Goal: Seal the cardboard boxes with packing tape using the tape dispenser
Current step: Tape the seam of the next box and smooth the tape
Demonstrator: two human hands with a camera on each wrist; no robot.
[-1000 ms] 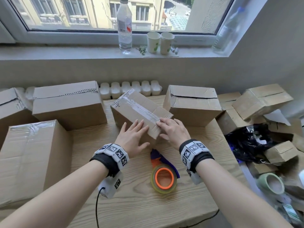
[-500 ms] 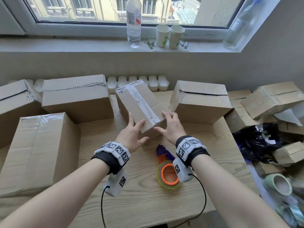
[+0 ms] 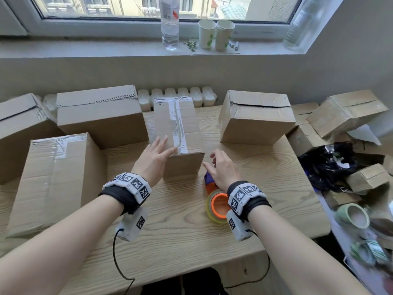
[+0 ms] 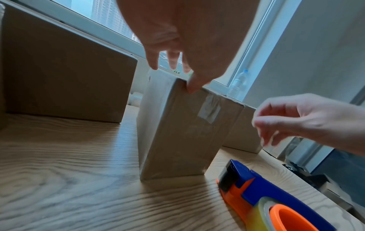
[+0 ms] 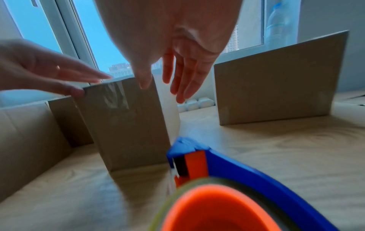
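Broadly, the wooden table [image 3: 182, 235] carries everything: a big taped box [image 3: 53, 182] stands at its left edge, with a wide box [image 3: 100, 118] behind it at the far left corner and an untaped box [image 3: 255, 122] toward the far right corner. Between those two, at the middle of the far edge, sits the narrow cardboard box [image 3: 176, 126], upright on the surface, a strip of clear tape running along its top seam and folding down over the near face. Next in size, the left hand [image 3: 154, 159] lies with straight, spread fingers on the box's near left top corner, the thumb touching the top edge in the left wrist view, gripping nothing. Just right of the box's near face, the right hand [image 3: 221, 167] hovers free of it, fingers loosely apart and slightly bent, holding nothing. Below that hand, the blue and orange tape dispenser [image 4: 262, 198] lies on the surface near the middle, its toothed blade end pointing at the box and its roll toward the near edge
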